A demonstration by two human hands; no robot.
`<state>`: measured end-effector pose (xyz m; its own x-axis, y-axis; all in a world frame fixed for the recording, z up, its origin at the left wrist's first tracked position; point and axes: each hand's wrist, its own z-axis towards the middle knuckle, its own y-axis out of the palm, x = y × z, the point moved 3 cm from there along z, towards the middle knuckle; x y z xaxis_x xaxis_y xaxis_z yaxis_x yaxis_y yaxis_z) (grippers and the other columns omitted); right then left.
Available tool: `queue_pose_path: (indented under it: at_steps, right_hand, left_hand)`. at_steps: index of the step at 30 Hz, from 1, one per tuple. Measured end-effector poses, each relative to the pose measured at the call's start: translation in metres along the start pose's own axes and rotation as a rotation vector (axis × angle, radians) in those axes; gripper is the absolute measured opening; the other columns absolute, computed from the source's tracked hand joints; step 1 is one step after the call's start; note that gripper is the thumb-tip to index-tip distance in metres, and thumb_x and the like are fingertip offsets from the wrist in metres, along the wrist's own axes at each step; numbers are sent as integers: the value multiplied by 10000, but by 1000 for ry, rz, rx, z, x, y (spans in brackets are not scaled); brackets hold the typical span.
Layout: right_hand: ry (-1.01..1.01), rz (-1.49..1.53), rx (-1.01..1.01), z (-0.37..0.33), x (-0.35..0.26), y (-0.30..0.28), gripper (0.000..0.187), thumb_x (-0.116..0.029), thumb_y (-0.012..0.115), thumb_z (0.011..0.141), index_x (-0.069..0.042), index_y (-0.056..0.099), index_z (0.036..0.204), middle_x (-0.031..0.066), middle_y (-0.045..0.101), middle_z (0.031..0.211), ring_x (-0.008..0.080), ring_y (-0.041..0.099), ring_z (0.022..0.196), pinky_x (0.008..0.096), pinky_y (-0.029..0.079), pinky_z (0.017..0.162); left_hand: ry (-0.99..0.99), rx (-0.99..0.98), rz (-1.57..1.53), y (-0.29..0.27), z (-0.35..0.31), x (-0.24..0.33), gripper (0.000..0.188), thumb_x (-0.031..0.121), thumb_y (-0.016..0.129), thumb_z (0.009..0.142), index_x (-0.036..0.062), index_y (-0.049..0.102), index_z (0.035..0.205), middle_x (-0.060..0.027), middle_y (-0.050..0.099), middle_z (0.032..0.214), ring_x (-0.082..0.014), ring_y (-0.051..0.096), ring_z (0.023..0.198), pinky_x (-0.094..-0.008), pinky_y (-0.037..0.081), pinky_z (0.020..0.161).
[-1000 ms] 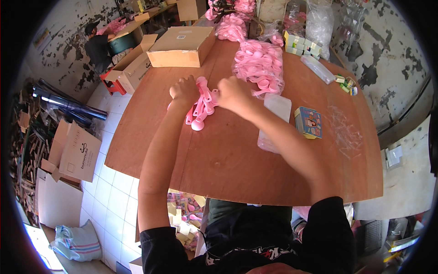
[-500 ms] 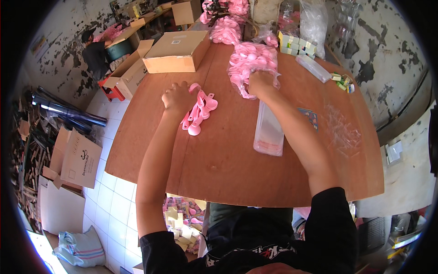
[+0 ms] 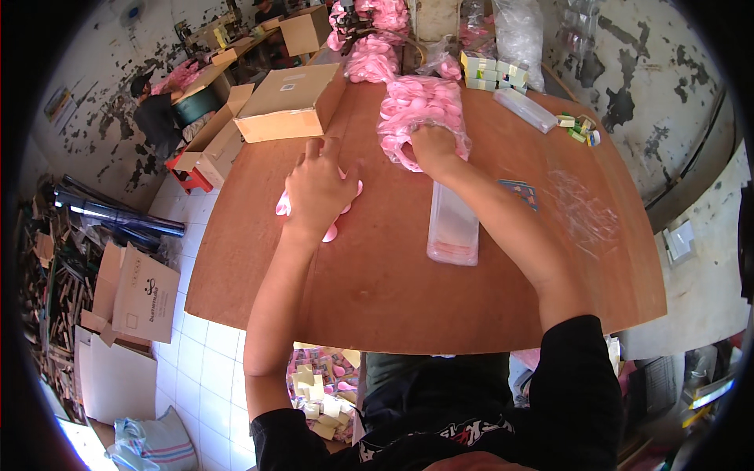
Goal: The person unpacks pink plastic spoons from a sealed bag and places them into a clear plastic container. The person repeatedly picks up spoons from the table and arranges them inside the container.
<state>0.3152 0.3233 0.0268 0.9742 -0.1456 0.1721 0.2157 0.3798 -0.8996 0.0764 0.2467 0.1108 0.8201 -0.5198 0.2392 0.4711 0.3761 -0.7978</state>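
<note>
My left hand [image 3: 320,191] lies palm down, fingers apart, over a small pile of pink plastic measuring spoons [image 3: 331,233] on the left part of the table. It covers most of the pile; only a few spoon ends show around it. At the mouth of a clear plastic bag full of pink spoons [image 3: 422,102] is my right hand [image 3: 435,147], its fingers hidden among the plastic and spoons. Below that hand, partly under my right forearm, lies a stack of clear plastic sleeves [image 3: 453,224].
A closed cardboard box [image 3: 290,102] stands at the table's far left. Small boxes [image 3: 493,72], a clear plastic pack [image 3: 526,109] and small yellow-green pieces [image 3: 579,129] sit far right. A blue card [image 3: 520,193] and crumpled clear film [image 3: 583,212] lie right. Another person [image 3: 157,118] sits beyond.
My left hand has opened out and come down over the spoon pile, hiding most of it. My right hand stays at the bag. The whole view has shifted slightly.
</note>
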Motion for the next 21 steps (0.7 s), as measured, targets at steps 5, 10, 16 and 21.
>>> queue_pose_path:
  at_steps: [5, 10, 16, 21]
  right_hand:
    - [-48, 75, 145, -12, -5, -27, 124, -100, 640, 789, -44, 715, 870, 162, 703, 885, 290, 715, 820, 406, 577, 689]
    - [-264, 176, 249, -31, 5, -55, 89, -39, 636, 746, -36, 725, 756, 194, 691, 837, 315, 705, 750, 395, 574, 650]
    - [-223, 600, 191, -60, 38, -87, 120, -16, 616, 707, 48, 699, 766, 240, 673, 825, 333, 697, 735, 394, 568, 665]
    - [135, 1134, -48, -93, 86, -90, 197, -67, 643, 805, 45, 699, 957, 146, 703, 880, 220, 691, 747, 340, 576, 676]
  left_hand:
    - [102, -10, -118, 22, -2, 23, 362, 321, 683, 822, 78, 635, 1087, -162, 638, 1099, -396, 659, 910, -481, 528, 788]
    - [114, -146, -254, 50, -1, 37, 369, 313, 676, 814, 45, 643, 1066, -203, 640, 1090, -424, 646, 956, -474, 518, 836]
    - [-43, -473, -598, 93, -9, 25, 445, 335, 659, 839, 2, 630, 1133, -199, 657, 1099, -371, 673, 952, -433, 530, 842]
    - [-233, -762, -1005, 94, -23, 61, 492, 378, 630, 904, -31, 617, 1178, -125, 670, 1058, -245, 678, 884, -364, 542, 826]
